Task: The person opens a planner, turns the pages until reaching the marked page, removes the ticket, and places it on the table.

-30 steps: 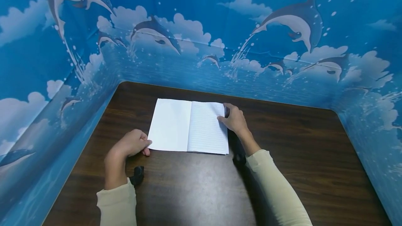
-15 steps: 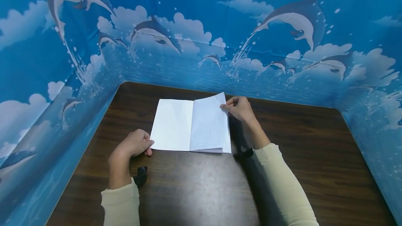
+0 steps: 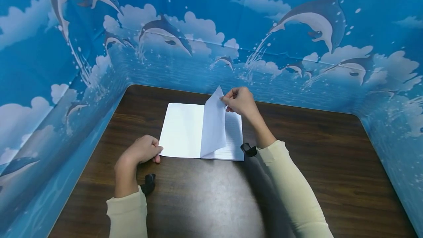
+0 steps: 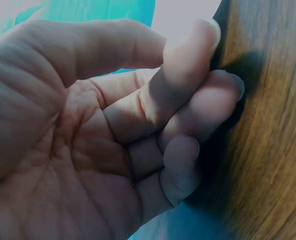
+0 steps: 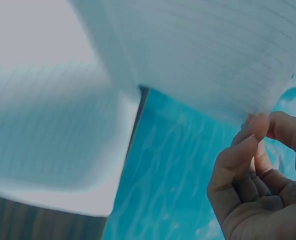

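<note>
An open notebook (image 3: 182,131) lies on the brown table, with a blank left side and a ruled right side. My right hand (image 3: 242,102) pinches the outer edge of one page (image 3: 213,126) between thumb and fingers; that page stands raised over the right half. In the right wrist view the ruled page (image 5: 213,55) ends at my fingertips, and another ruled sheet (image 5: 48,135) lies below it. My left hand (image 3: 143,150) pinches the notebook's lower left corner with thumb and forefinger. Its other fingers curl close to the wood in the left wrist view.
Blue dolphin-printed cloth (image 3: 198,72) surrounds the table's back and sides. The dark wood table (image 3: 317,157) stretches out around the notebook. Both forearms wear pale sleeves (image 3: 294,190), and a black wrist device (image 3: 248,150) shows at each wrist.
My right hand has taken hold of the page's edge, then lifted it and drawn it leftward, baring the ruled sheet beneath. My left hand has stayed at the corner.
</note>
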Action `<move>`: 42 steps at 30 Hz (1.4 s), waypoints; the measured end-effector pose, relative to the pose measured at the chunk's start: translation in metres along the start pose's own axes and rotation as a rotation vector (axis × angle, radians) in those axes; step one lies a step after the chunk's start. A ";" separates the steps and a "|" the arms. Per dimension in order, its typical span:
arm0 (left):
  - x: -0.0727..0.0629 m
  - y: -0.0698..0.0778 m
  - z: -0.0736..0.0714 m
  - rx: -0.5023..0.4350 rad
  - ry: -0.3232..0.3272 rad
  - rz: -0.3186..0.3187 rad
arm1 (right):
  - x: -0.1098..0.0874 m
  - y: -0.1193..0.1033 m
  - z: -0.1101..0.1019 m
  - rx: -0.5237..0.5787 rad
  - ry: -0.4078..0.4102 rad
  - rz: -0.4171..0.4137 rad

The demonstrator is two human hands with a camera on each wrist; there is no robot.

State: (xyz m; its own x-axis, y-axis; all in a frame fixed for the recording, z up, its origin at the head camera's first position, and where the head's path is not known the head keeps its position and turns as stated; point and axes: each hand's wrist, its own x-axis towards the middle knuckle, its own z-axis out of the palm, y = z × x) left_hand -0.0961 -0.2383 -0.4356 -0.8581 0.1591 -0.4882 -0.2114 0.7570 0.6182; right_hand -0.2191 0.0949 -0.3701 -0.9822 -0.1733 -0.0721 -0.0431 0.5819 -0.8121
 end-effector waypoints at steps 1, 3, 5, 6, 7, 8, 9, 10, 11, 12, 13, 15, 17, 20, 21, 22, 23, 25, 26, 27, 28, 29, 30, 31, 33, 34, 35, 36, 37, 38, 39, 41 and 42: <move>0.000 0.000 0.000 -0.004 0.002 -0.003 | 0.001 -0.005 0.003 0.003 -0.002 -0.010; 0.000 -0.001 0.001 -0.012 0.007 -0.011 | 0.004 -0.013 0.011 0.008 -0.006 -0.026; -0.001 -0.002 0.001 -0.019 0.009 -0.007 | 0.006 -0.021 0.019 0.027 -0.020 -0.033; -0.001 -0.002 0.001 -0.022 0.008 -0.007 | 0.007 -0.024 0.024 0.034 -0.024 -0.035; -0.002 -0.002 0.001 -0.025 0.009 -0.009 | 0.008 -0.027 0.029 0.040 -0.027 -0.038; -0.002 -0.003 0.001 -0.025 0.009 -0.008 | 0.010 -0.029 0.034 0.044 -0.032 -0.042; -0.003 -0.003 0.002 -0.023 0.009 -0.007 | 0.011 -0.032 0.039 0.051 -0.040 -0.043; -0.003 -0.003 0.002 -0.022 0.008 -0.003 | 0.012 -0.035 0.044 0.056 -0.045 -0.046; -0.003 -0.003 0.002 -0.020 0.009 -0.001 | 0.013 -0.038 0.048 0.059 -0.048 -0.046; -0.004 -0.003 0.002 -0.018 0.009 0.003 | 0.014 -0.041 0.053 0.062 -0.052 -0.048; -0.004 -0.003 0.002 -0.016 0.012 0.007 | 0.015 -0.044 0.057 0.063 -0.058 -0.047; -0.004 -0.004 0.002 -0.011 0.018 0.012 | 0.017 -0.050 0.066 0.069 -0.072 -0.043; -0.005 -0.004 0.002 -0.013 0.020 0.014 | 0.018 -0.057 0.075 0.060 -0.085 -0.036; -0.005 -0.005 0.001 -0.014 0.021 0.005 | 0.022 -0.065 0.091 0.027 -0.095 -0.027; -0.005 -0.005 0.001 -0.015 0.020 0.000 | 0.023 -0.067 0.097 0.010 -0.095 -0.023; -0.005 -0.006 0.001 -0.017 0.018 -0.006 | 0.024 -0.069 0.103 -0.005 -0.091 -0.018; -0.004 -0.006 0.001 -0.018 0.016 -0.007 | 0.025 -0.070 0.110 -0.013 -0.087 -0.010; -0.003 -0.006 0.001 -0.026 0.015 -0.016 | 0.028 -0.072 0.123 -0.035 -0.078 0.011; -0.003 -0.006 0.001 -0.030 0.016 -0.021 | 0.029 -0.071 0.129 -0.037 -0.074 0.022; -0.003 -0.006 0.002 -0.033 0.014 -0.019 | 0.031 -0.070 0.136 -0.042 -0.070 0.034; -0.002 -0.006 0.002 -0.035 0.014 -0.019 | 0.032 -0.069 0.143 -0.042 -0.069 0.047; -0.002 -0.006 0.003 -0.037 0.014 -0.018 | 0.034 -0.066 0.150 -0.046 -0.071 0.058; -0.001 -0.005 0.003 -0.041 0.014 -0.022 | 0.041 -0.057 0.162 -0.058 -0.066 0.066; -0.001 -0.005 0.004 -0.042 0.013 -0.020 | 0.044 -0.052 0.168 -0.064 -0.074 0.080; 0.001 -0.004 0.005 -0.040 0.013 -0.015 | 0.054 -0.038 0.186 -0.114 -0.080 0.107; 0.002 -0.003 0.006 -0.039 0.012 -0.013 | 0.059 -0.031 0.193 -0.149 -0.090 0.117; 0.003 -0.002 0.007 -0.040 0.011 -0.013 | 0.064 -0.023 0.202 -0.190 -0.095 0.121; 0.003 -0.001 0.006 -0.039 0.011 -0.012 | 0.068 -0.016 0.208 -0.226 -0.099 0.118; 0.004 0.000 0.006 -0.035 0.011 -0.010 | 0.068 -0.016 0.209 -0.256 -0.115 0.115; 0.004 0.001 0.005 -0.032 0.010 -0.011 | 0.072 -0.010 0.213 -0.289 -0.115 0.096; 0.004 0.002 0.004 -0.030 0.009 -0.012 | 0.074 -0.007 0.216 -0.314 -0.117 0.074; 0.002 0.004 0.000 -0.037 0.007 -0.016 | 0.066 -0.017 0.208 -0.324 -0.144 0.025; 0.001 0.004 -0.002 -0.036 0.010 -0.013 | 0.061 -0.024 0.202 -0.309 -0.162 0.006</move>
State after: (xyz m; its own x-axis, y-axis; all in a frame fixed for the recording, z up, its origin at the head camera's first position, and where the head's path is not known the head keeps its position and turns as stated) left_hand -0.0988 -0.2361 -0.4324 -0.8595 0.1432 -0.4906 -0.2393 0.7354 0.6340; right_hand -0.2407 -0.0902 -0.4725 -0.9419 -0.2790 -0.1872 -0.1155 0.7921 -0.5993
